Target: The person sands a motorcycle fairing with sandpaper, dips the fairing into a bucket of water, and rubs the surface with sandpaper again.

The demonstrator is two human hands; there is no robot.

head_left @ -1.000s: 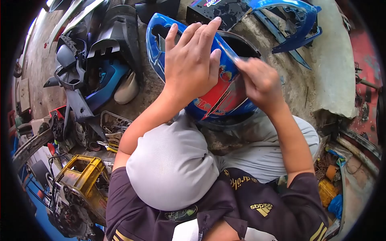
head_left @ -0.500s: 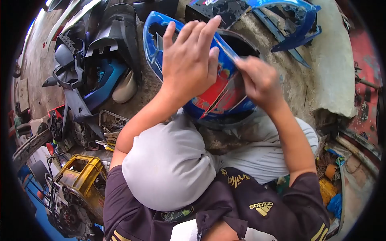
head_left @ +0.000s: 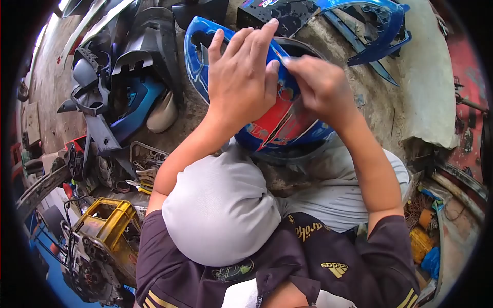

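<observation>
Centrally, blue panel point(head_left: 269, 123): in front of the person's legs, over a dark round container point(head_left: 303, 49); its face carries a red patch with lettering, and its upper left end has an opening.
Left hand point(head_left: 239, 77): laid on the blue panel, fingers extended and fanned apart, thumb near the panel's upper edge; resting rather than gripping.
Right hand point(head_left: 321, 84): slightly blurred, fingers curled inward, tips and thumb at that same edge; cannot tell whether something is pinched there.
Legs: in grey trousers point(head_left: 221, 210), one knee raised beside the left forearm, the other leg folded out to the right.
Left floor: dark plastic parts point(head_left: 146, 43) in a heap, a blue-violet piece point(head_left: 138, 108) among them.
Lower left: yellow crate point(head_left: 105, 218) beside a grimy metal part point(head_left: 95, 277); yellow-handled pliers point(head_left: 138, 187) just above the crate.
Top: black box point(head_left: 277, 18), just beyond the blue panel.
Upper right: blue curved piece point(head_left: 385, 51), apart from the panel, near a long pale slab point(head_left: 426, 82).
Lower right: crumpled blue plastic point(head_left: 430, 263).
</observation>
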